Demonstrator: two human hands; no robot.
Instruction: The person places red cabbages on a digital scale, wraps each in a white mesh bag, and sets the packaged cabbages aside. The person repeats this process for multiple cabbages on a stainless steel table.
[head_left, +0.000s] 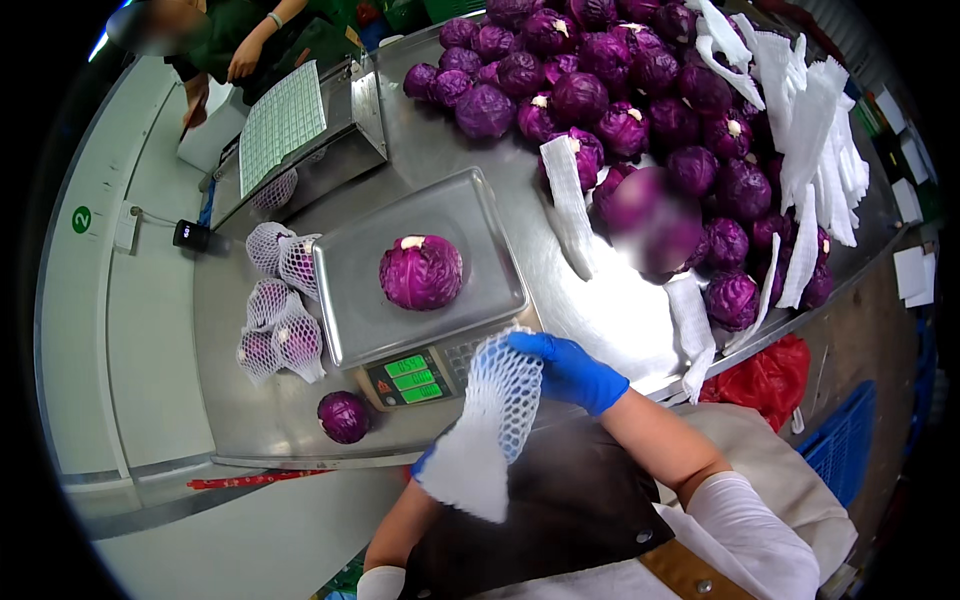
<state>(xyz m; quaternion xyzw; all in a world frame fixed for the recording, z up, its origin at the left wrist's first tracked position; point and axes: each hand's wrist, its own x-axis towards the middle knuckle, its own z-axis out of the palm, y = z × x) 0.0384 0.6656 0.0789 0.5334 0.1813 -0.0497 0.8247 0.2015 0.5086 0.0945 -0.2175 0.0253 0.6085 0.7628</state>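
Observation:
A white foam net sleeve (487, 420) hangs stretched between my gloved hands. My right hand (570, 367), in a blue glove, grips its upper edge. Mostly covered by the sleeve's lower part is my left hand (424, 461), also blue-gloved; its fingers are hidden. In front of my hands a red cabbage (421, 274) with a pale cut stem sits on the steel tray (480, 300) of a digital scale, whose green display (414, 377) is lit. A smaller red cabbage (343, 417) lies on the table left of the display. Several netted cabbages (297, 337) rest left of the tray.
A large heap of red cabbages (581, 97) covers the back right of the steel table (397, 161). Foam sleeves (814, 127) lie over its right side. A metal box with a printed sheet (285, 124) stands at back left, near another person (247, 52). Right: a red bag (765, 379).

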